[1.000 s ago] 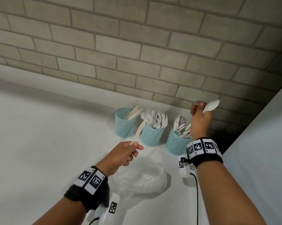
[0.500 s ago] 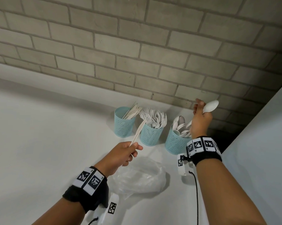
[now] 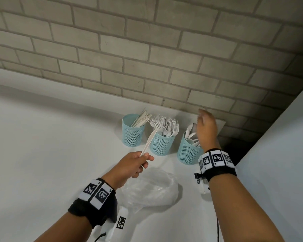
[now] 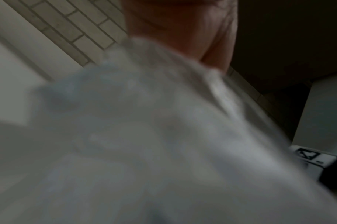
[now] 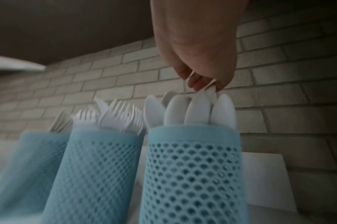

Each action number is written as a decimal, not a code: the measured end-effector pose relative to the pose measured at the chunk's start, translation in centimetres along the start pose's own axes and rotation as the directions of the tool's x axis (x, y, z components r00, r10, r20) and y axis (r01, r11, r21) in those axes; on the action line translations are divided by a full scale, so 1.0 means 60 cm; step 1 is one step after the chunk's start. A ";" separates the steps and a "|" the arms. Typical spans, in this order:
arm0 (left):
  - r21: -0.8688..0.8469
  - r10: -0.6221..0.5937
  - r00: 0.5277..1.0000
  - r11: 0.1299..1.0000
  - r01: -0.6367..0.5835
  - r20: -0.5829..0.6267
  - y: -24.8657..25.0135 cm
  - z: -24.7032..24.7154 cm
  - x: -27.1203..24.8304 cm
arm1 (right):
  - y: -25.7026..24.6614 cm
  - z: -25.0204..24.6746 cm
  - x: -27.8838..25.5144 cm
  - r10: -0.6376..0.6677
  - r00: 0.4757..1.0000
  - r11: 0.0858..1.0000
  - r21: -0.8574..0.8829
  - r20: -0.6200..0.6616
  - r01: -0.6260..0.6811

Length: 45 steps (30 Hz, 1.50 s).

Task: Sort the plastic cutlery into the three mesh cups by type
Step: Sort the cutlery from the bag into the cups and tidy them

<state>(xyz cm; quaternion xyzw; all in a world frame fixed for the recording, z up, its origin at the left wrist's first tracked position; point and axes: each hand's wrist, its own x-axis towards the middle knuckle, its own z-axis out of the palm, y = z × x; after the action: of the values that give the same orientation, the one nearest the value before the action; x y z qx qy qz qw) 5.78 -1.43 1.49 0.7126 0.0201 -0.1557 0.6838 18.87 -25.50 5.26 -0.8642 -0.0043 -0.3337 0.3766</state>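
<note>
Head view, centre of frame: the left hand [image 3: 129, 165] pinches the handle end of a white plastic knife [image 3: 149, 142], whose blade rises up and to the right across the rim of the middle mesh cup [image 3: 162, 143], filled with forks [image 3: 166, 125]. At right of centre, the right hand [image 3: 206, 130] hangs over the right mesh cup [image 3: 188, 151]; the right wrist view shows its fingertips [image 5: 197, 82] narrowly closed on the handles of white spoons [image 5: 198, 110] standing bowl-up in that cup. The left mesh cup [image 3: 133, 135] holds knives
</note>
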 end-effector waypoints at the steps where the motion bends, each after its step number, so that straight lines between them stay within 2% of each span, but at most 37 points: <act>1: 0.000 0.002 1.000 1.000 -0.002 -0.001 0.001 0.000 0.000 | 0.003 0.004 -0.007 -0.020 0.988 0.983 -0.178 0.156 0.048; 3: -0.002 0.002 1.000 1.000 -0.002 -0.001 0.001 -0.001 -0.002 | 0.011 0.011 -0.016 0.015 0.907 0.850 -0.483 0.420 0.209; 5: -0.004 0.004 1.000 1.000 -0.004 -0.002 0.003 -0.003 -0.004 | 0.018 0.012 -0.009 0.025 0.855 0.745 -0.580 0.518 0.330; 9: -0.029 0.005 1.000 1.000 -0.006 -0.020 0.008 -0.003 -0.008 | -0.002 0.006 -0.001 0.192 0.842 0.826 -0.546 0.503 0.138; 11: -0.061 -0.006 0.999 0.998 0.004 -0.035 0.011 -0.003 -0.008 | -0.032 -0.001 -0.012 0.143 0.903 0.889 -0.454 0.405 0.063; 13: -0.079 -0.006 0.999 0.997 0.003 -0.046 0.013 -0.003 -0.008 | -0.071 -0.007 -0.028 -0.010 0.974 0.969 -0.237 0.226 0.065; 14: -0.080 0.001 0.999 0.997 -0.005 -0.050 0.014 -0.003 -0.008 | -0.092 -0.010 -0.037 -0.053 0.985 0.994 -0.088 0.166 0.068; 16: -0.075 0.031 0.998 0.997 -0.036 -0.063 0.012 -0.002 -0.008 | -0.131 -0.012 -0.055 -0.090 0.974 0.985 0.161 0.206 0.057; 18: -0.046 0.061 0.996 0.997 -0.064 -0.070 0.012 0.000 -0.010 | -0.163 -0.009 -0.075 -0.083 0.923 0.955 0.294 0.377 -0.034; 19: -0.033 0.071 0.995 0.997 -0.074 -0.071 0.012 0.000 -0.011 | -0.176 -0.006 -0.083 -0.065 0.873 0.946 0.309 0.482 -0.100; 21: -0.016 0.090 0.994 0.996 -0.091 -0.062 0.013 0.000 -0.013 | -0.188 0.005 -0.094 -0.047 0.743 0.946 0.269 0.667 -0.182; 23: 0.004 0.104 0.992 0.995 -0.104 -0.067 0.017 0.000 -0.014 | -0.192 0.019 -0.103 -0.061 0.634 0.946 0.248 0.771 -0.210; 24: 0.019 0.108 0.990 0.994 -0.107 -0.088 0.019 0.000 -0.014 | -0.193 0.026 -0.104 -0.066 0.612 0.944 0.249 0.788 -0.218; 26: 0.063 0.116 0.978 0.992 -0.107 -0.172 0.022 -0.002 -0.011 | -0.198 0.036 -0.101 -0.048 0.635 0.941 0.249 0.771 -0.231; 28: 0.138 0.112 0.958 0.987 -0.078 -0.262 0.022 -0.008 -0.008 | -0.208 0.041 -0.088 0.007 0.740 0.930 0.268 0.673 -0.253; 30: 0.218 0.061 0.946 0.976 0.010 -0.317 0.016 -0.020 -0.003 | -0.218 0.043 -0.069 0.079 0.869 0.899 0.341 0.489 -0.274; 31: 0.255 0.031 0.945 0.965 0.056 -0.325 0.011 -0.026 0.000 | -0.223 0.045 -0.060 0.097 0.915 0.880 0.396 0.392 -0.262; 33: 0.340 -0.005 0.954 0.934 0.112 -0.299 0.006 -0.035 -0.002 | -0.227 0.055 -0.049 0.072 0.963 0.880 0.438 0.258 -0.183; 35: 0.511 -0.034 0.977 0.848 0.139 -0.209 0.005 -0.037 -0.012 | -0.228 0.075 -0.046 0.021 0.965 0.924 0.363 0.261 -0.119; 38: 0.717 -0.109 0.993 0.689 0.109 -0.047 0.010 -0.036 -0.031 | -0.225 0.110 -0.052 -0.054 0.918 0.976 0.213 0.393 -0.034; 42: 0.767 -0.090 0.996 0.641 0.042 0.021 0.010 -0.043 -0.038 | -0.217 0.150 -0.073 -0.083 0.837 0.995 -0.001 0.541 0.099; 45: 0.797 -0.106 0.994 0.603 0.034 0.037 0.012 -0.045 -0.037 | -0.215 0.156 -0.084 -0.066 0.737 0.917 -0.251 0.672 0.310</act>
<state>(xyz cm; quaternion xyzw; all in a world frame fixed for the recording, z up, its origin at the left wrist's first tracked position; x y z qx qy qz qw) 4.34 1.56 2.78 0.9338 -0.0508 -0.2036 0.2899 16.99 -8.90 6.10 -0.9727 -0.1649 -0.0444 0.1568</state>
